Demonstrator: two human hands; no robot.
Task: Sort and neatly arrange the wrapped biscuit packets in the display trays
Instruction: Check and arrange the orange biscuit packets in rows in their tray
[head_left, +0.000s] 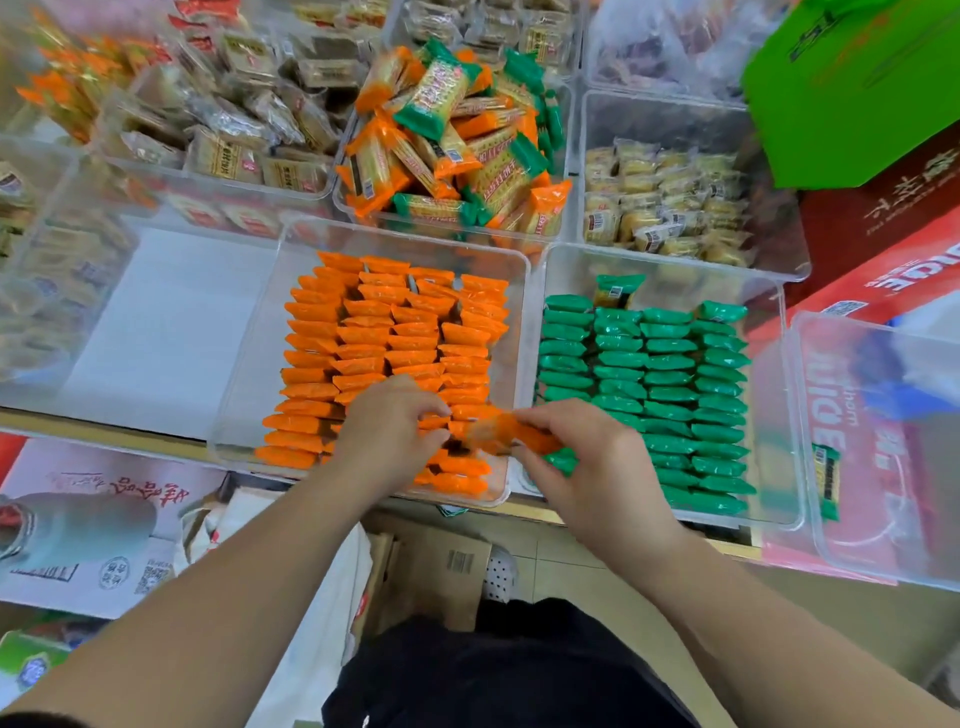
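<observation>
A clear tray (405, 234) in front of me holds several rows of upright orange packets (389, 332). To its right, a second clear tray (769, 291) holds rows of green packets (670, 379). Behind them a tray (563, 228) is heaped with mixed orange and green packets (457, 135). My right hand (587, 457) grips a blurred orange packet (506, 431) over the near right part of the orange tray. My left hand (389, 426) rests on the near orange rows, fingers pinched among the packets beside that packet's end.
An empty clear tray (156, 322) sits at the left and another clear tray (883, 447) at the right with one green packet (826, 483) against its wall. Trays of brown and yellow snacks line the back. Cardboard boxes stand below the shelf edge.
</observation>
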